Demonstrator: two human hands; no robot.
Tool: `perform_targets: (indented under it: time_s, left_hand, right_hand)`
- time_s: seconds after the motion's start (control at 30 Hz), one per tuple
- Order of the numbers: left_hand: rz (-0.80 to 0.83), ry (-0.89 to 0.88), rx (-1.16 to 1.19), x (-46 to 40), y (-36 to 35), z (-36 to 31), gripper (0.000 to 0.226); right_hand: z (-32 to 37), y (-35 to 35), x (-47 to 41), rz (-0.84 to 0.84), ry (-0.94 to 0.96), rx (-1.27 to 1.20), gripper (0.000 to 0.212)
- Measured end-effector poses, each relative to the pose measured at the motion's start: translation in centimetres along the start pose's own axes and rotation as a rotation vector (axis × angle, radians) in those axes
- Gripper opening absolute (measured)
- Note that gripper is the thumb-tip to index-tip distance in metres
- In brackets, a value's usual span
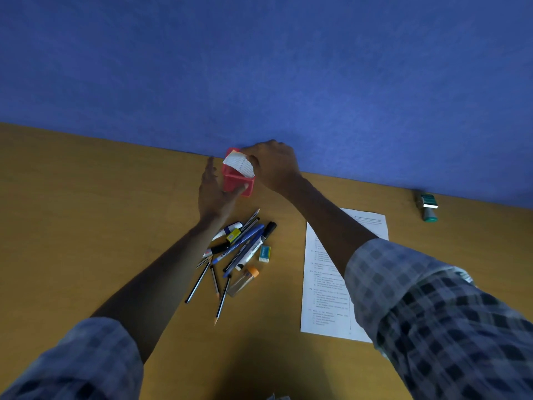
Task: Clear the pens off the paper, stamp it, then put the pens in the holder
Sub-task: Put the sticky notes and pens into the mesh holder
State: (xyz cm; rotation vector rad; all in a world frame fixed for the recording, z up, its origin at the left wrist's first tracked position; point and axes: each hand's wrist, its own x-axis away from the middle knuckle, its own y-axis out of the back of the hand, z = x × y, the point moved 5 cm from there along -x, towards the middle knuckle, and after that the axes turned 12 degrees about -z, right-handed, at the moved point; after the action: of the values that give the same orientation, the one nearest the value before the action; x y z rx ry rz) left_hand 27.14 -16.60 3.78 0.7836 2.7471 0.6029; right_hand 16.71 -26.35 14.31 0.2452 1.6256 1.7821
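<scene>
A: Where's the holder point(238, 180)?

B: Far edge of the tabletop point(86, 226), twelve o'clock from the pens point(239, 249), which lie heaped at nine o'clock of the paper point(323, 298). It looks like light plastic, likely to skid.

A: The hands?

B: The left hand point(215, 192) braces its side, fingers apart, thumb on the front wall. The right hand point(274, 166) has its grip pinched on a folded slip point(238, 164) at the rim.

A: And the pens?

B: Stiff, slim, prone to roll; take them mid-barrel.
</scene>
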Motion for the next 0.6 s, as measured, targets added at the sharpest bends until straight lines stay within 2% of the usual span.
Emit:
perform_targets:
  time_s: [0.07,0.17,0.47,0.6]
  left_hand:
    - [0.030,-0.051,0.027,-0.1,-0.1,-0.4,0.105]
    - [0.053,-0.108,0.067,-0.2,-0.2,-1.1,0.091]
    - [0.041,-0.092,0.046,-0.4,-0.6,-1.7,0.086]
    - [0.040,-0.080,0.039,-0.4,-0.8,-1.8,0.086]
  right_hand:
    - [0.5,-0.2,-0.3,0.033,0.017,0.012,0.034]
    - [1.0,-0.2,-0.9,0.061,0.024,0.008,0.032]
    - [0.6,-0.6,-1.3,0.152,0.030,0.001,0.032]
    - [0.7,-0.6,-2.2,0.198,0.051,0.029,0.024]
